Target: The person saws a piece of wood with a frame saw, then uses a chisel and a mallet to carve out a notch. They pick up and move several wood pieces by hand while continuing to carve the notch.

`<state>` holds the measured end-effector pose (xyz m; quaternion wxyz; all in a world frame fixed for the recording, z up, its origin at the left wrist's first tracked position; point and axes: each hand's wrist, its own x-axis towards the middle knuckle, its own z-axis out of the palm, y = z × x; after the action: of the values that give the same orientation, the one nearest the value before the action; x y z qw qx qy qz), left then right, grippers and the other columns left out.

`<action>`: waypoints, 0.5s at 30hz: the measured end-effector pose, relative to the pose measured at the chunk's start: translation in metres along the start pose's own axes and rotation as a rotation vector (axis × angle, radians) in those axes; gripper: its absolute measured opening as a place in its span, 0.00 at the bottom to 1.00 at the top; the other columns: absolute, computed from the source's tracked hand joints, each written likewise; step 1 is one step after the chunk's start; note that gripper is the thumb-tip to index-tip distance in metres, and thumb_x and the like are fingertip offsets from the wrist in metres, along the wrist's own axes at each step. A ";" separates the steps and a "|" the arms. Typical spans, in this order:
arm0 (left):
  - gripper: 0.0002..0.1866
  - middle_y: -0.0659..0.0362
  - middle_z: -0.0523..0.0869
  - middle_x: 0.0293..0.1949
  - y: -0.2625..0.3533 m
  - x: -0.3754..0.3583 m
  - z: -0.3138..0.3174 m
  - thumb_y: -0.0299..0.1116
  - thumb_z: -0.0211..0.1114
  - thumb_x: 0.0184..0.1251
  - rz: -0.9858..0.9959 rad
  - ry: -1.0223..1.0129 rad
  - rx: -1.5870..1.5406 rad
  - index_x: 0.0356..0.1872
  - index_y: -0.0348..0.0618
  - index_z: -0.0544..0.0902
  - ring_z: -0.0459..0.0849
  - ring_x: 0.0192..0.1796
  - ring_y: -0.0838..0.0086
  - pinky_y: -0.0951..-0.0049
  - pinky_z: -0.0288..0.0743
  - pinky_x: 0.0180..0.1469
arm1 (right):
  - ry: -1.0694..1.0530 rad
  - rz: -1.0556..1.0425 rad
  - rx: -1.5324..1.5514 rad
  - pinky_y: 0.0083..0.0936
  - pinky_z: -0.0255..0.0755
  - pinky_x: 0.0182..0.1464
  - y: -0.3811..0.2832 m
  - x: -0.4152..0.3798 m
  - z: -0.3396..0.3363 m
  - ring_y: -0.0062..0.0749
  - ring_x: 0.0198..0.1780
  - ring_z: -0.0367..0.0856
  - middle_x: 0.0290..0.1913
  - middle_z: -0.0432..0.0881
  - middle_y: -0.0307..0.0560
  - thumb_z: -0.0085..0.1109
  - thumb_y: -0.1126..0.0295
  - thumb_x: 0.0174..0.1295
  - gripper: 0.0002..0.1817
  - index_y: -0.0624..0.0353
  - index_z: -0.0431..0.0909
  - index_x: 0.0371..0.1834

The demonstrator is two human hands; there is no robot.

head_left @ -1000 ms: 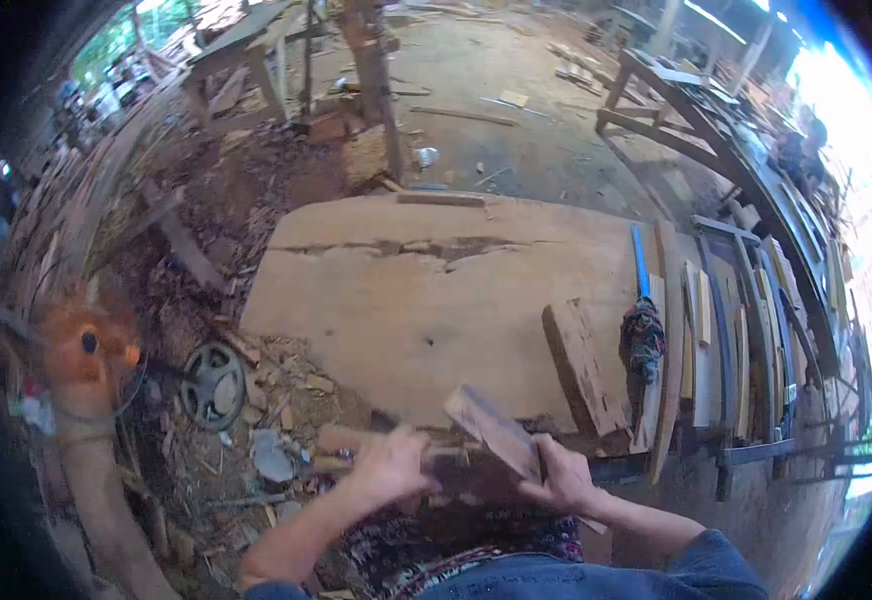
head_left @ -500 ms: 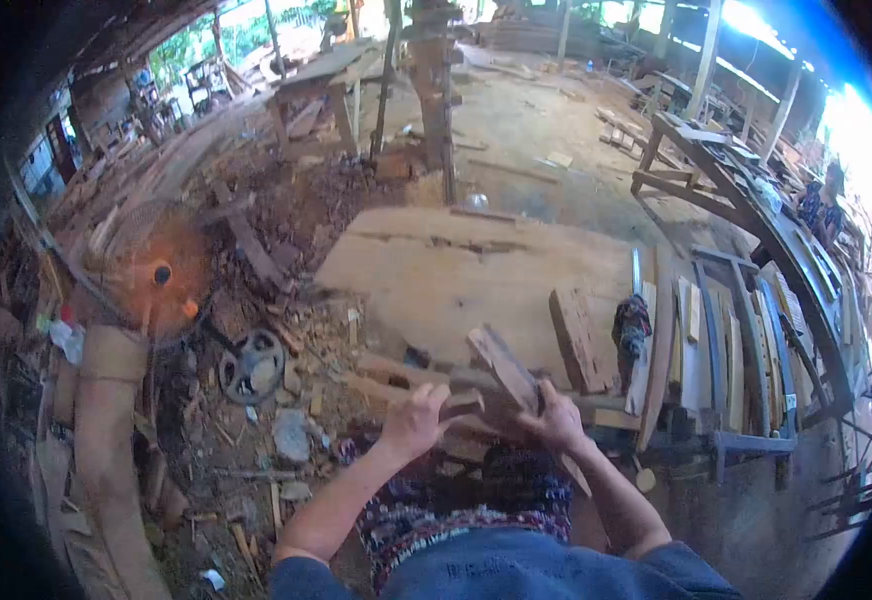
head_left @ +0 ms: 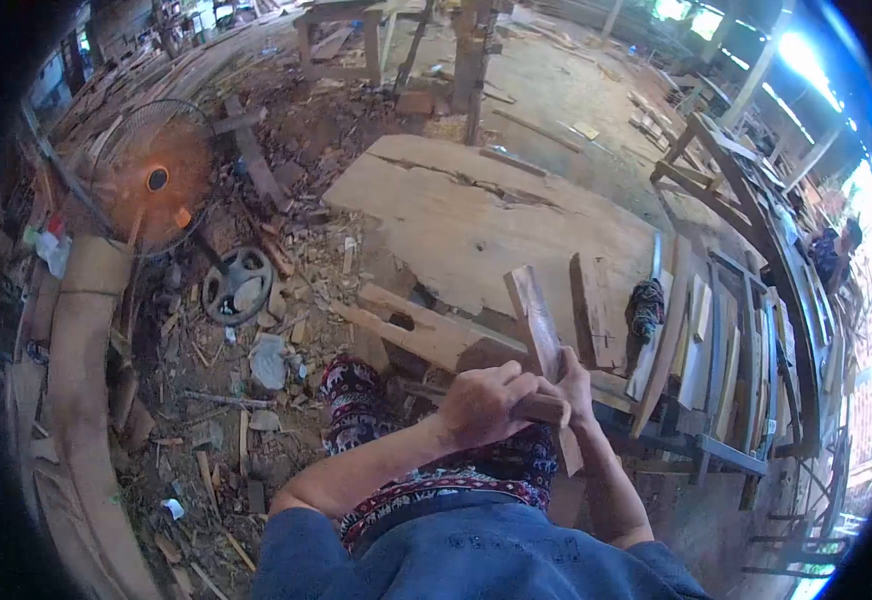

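Observation:
My left hand (head_left: pixel 488 404) is closed around a short, narrow wooden piece (head_left: pixel 544 409), whose curved end sticks out on the right. Right beside it, my right hand (head_left: pixel 577 388) grips a long wooden bar (head_left: pixel 532 308). The bar points up and away from me, and its lower end shows beneath the hands. The short piece lies across the bar near my right hand; whether the two touch is hard to tell. Both hands are above my lap, in front of a large wooden slab (head_left: pixel 436 200).
An orange fan (head_left: pixel 156 180) and a handwheel (head_left: pixel 238 287) stand on the left amid wood scraps. A notched board (head_left: pixel 436 335) lies beyond my knees. Wooden frames and strips (head_left: pixel 726 350) are on the right, beside a long bench (head_left: pixel 756 215). A person (head_left: pixel 836 250) is at far right.
My left hand has moved right with the short piece, up to my right hand. The long bar has turned more upright. The camera view has tilted down.

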<state>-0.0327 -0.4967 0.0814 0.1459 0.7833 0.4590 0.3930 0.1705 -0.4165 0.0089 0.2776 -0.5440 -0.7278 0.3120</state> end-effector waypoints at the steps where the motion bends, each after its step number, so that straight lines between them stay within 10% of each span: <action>1: 0.23 0.57 0.76 0.32 -0.001 0.003 -0.004 0.39 0.78 0.44 0.039 -0.011 -0.011 0.41 0.51 0.76 0.83 0.32 0.56 0.58 0.78 0.32 | -0.013 -0.003 0.012 0.37 0.76 0.45 -0.007 -0.001 -0.004 0.48 0.42 0.85 0.37 0.83 0.60 0.75 0.57 0.46 0.30 0.64 0.73 0.46; 9: 0.21 0.58 0.76 0.32 -0.023 0.028 0.002 0.45 0.71 0.53 0.211 0.098 -0.063 0.45 0.52 0.76 0.83 0.31 0.60 0.61 0.78 0.32 | -0.144 0.089 0.196 0.27 0.72 0.53 -0.005 -0.004 -0.011 0.28 0.47 0.78 0.43 0.82 0.47 0.75 0.64 0.52 0.27 0.63 0.74 0.51; 15: 0.20 0.60 0.76 0.30 -0.038 0.036 -0.001 0.42 0.68 0.56 0.272 0.061 -0.030 0.50 0.54 0.77 0.82 0.30 0.61 0.62 0.77 0.31 | -0.024 0.095 0.552 0.33 0.62 0.66 0.044 -0.012 -0.017 0.34 0.60 0.71 0.58 0.73 0.52 0.64 0.75 0.56 0.31 0.62 0.64 0.63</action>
<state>-0.0470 -0.4465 0.0768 0.0890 0.8236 0.3469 0.4397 0.2136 -0.4159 -0.0145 0.3917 -0.4775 -0.5923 0.5174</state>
